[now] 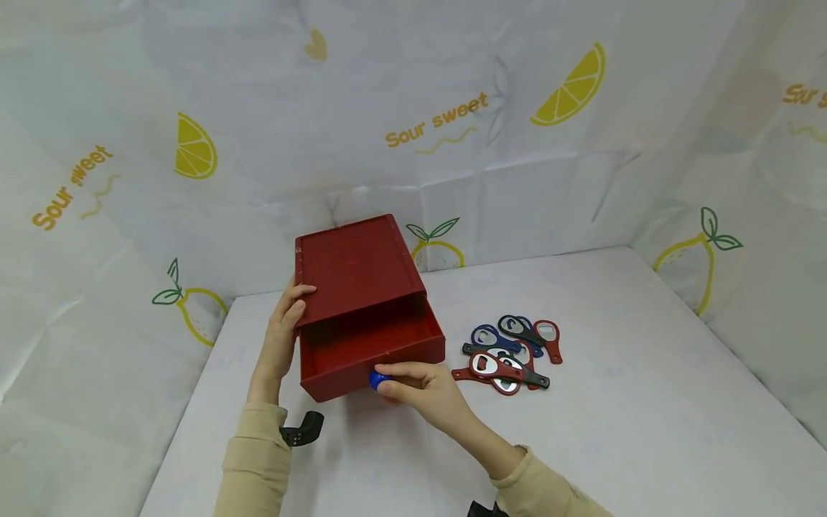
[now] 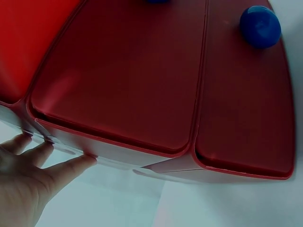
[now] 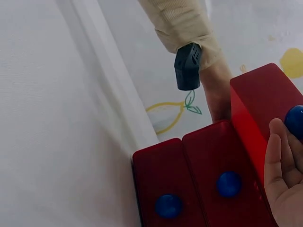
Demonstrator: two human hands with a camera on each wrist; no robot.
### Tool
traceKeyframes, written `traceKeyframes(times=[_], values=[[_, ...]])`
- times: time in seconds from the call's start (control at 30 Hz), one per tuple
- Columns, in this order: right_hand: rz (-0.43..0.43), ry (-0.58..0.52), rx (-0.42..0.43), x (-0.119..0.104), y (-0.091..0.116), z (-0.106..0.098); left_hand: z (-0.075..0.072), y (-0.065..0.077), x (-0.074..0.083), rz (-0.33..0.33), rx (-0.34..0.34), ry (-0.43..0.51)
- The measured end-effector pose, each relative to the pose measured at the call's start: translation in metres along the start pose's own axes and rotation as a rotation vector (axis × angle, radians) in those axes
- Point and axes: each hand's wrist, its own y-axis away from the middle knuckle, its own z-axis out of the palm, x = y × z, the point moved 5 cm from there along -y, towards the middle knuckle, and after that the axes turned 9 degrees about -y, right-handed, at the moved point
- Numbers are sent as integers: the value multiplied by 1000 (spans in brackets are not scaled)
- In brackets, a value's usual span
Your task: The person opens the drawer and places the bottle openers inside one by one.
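From my remote seat I see the thumb and index finger of the right hand (image 1: 439, 398) drawn together, pinching a round blue knob (image 1: 376, 379) between them. That forearm slants in from five o'clock, the hand pointing toward ten. The left hand (image 1: 284, 330) reaches up from seven o'clock; my left-wrist view shows its fingers (image 2: 71, 170) spread and nearly straight, tips against the side wall, curled round nothing.

The knob sits on the front of the top drawer (image 1: 342, 380), which stands partly out toward six o'clock from a dark red cabinet (image 1: 352, 262) on the white counter (image 1: 614, 359). The left hand is at the cabinet's nine o'clock. Between my two wrist views I count three drawers and three blue knobs, one apiece; the middle drawer (image 2: 128, 94) and bottom drawer (image 2: 246, 104) are pushed in.

Between three and four o'clock from the cabinet lies one overlapping pile of bottle openers (image 1: 504, 370) in red, blue and black. I make out at least eight; the overlap denies me an exact count. Toward twelve, the backdrop (image 1: 291, 108) carries two lemon slices (image 1: 571, 90).
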Motion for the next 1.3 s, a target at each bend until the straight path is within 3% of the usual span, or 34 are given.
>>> traceKeyframes(times=[0.5,0.87,0.97,1.13,1.3], values=[[-19,43,-35,-4,20,7,-2,-1,3,22,4,-4],[-103,92,-76,-9,26,9,0,-1,3,23,4,-7],[-155,144,-122,-12,27,8,1,-1,3,26,4,1],[-330,310,-202,-21,28,6,2,1,2,20,3,8],[-432,411,-231,-30,31,-2,3,1,1,22,-1,11]])
